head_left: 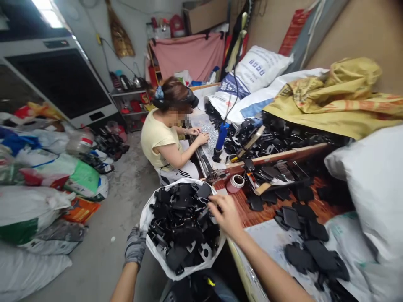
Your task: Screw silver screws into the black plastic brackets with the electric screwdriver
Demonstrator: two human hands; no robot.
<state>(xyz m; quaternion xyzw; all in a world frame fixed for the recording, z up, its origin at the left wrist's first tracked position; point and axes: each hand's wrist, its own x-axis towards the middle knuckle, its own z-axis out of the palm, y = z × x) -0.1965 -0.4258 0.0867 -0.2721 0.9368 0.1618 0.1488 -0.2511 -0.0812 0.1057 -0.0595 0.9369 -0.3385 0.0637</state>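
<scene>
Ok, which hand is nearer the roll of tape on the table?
Right hand: just below the roll of tape, not touching it. The gloved left hand is farther, across the white sack.

A co-worker [160,142] in a yellow top sits at the counter [242,205]; stuffed sacks [37,209] line the floor [126,197] opposite a yellow tarp [333,96].

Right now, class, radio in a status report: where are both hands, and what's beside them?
Left hand, gloved, at white sack's edge. Right hand at black flat pieces in sack. Co-worker seated across the bench, not in the way.
</scene>
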